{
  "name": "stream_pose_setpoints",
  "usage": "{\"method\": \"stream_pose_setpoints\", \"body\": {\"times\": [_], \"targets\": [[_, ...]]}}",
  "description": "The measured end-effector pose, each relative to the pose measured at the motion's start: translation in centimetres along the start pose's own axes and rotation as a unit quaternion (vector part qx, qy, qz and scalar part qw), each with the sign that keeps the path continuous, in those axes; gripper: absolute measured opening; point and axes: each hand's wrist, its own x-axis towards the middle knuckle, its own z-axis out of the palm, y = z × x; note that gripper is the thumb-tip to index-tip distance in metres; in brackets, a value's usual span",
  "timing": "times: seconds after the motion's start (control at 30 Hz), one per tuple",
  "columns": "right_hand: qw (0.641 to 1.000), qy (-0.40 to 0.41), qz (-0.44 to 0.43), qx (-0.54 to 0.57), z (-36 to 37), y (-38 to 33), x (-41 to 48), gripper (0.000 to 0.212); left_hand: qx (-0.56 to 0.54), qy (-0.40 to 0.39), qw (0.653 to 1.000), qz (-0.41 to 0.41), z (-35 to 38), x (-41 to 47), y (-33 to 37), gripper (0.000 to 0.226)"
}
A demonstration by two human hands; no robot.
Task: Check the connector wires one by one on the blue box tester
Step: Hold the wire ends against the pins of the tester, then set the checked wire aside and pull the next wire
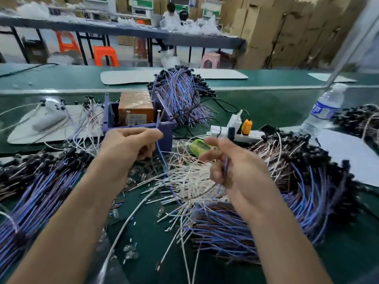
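While your left hand (pixel 127 146) pinches a blue wire (pixel 164 167) between curled fingers (pixel 150 134), just in front of the blue box tester (pixel 109 117), the wire's tip points up at the box's near corner. Your right hand (pixel 235 169) curls its fingers (pixel 217 174) round the wire's lower stretch, above loose white wires (pixel 190 179) heaped on the green desk (pixel 266 105).

Stretches both bare forearms forward; pinches blue wire (pixel 163 162) with thumb and forefinger of left hand (pixel 131 146); curls fingers of right hand (pixel 238 167) loosely round it.
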Motion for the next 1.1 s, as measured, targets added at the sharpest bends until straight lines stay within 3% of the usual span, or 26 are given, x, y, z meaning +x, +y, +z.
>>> {"method": "stream_pose_setpoints", "body": {"times": [0.17,0.27,0.33,0.43,0.5,0.6,0.67,0.8,0.87,1.0,1.1], "targets": [[0.997,0.056,-0.045,-0.034,-9.2,-3.7,-2.6,0.039,-0.005,-0.033,0.996,-0.078,1.0,-0.8,-0.5,0.030],[0.989,0.113,-0.034,-0.089,-13.9,-5.4,-3.5,0.035,0.019,-0.108,0.990,-0.088,2.1,-2.0,-1.1,0.007],[0.972,0.132,-0.021,-0.192,-16.4,-6.0,-3.9,0.031,0.117,-0.196,0.970,-0.081,3.4,-3.2,-1.6,0.015],[0.936,0.170,-0.004,-0.309,-19.1,-6.6,-3.6,0.027,0.348,-0.278,0.895,-0.018,6.2,-4.8,-2.3,0.008],[0.879,0.203,-0.010,-0.431,-20.0,-6.7,-2.9,0.028,0.445,-0.265,0.855,0.031,8.0,-5.8,-2.5,0.012],[0.700,0.248,0.002,-0.669,-20.7,-6.8,-1.9,0.035,0.500,-0.234,0.826,0.113,10.4,-7.2,-2.7,0.012],[0.647,0.273,0.000,-0.712,-20.8,-6.6,-1.4,0.039,0.507,-0.235,0.815,0.151,11.6,-7.9,-3.2,0.008],[0.627,0.288,0.002,-0.724,-20.9,-5.7,-0.4,0.045,0.571,-0.202,0.765,0.221,12.7,-8.5,-4.7,0.009],[0.626,0.315,-0.026,-0.713,-21.0,-5.4,-0.5,0.042,0.573,-0.189,0.761,0.238,12.5,-8.6,-5.1,0.014],[0.621,0.397,-0.133,-0.663,-20.3,-4.4,-2.2,0.032,0.503,-0.154,0.822,0.220,11.4,-8.4,-4.9,0.027],[0.669,0.379,-0.222,-0.599,-17.0,-2.6,-3.5,0.024,0.441,-0.149,0.866,0.181,10.5,-7.6,-4.5,0.023]]}}
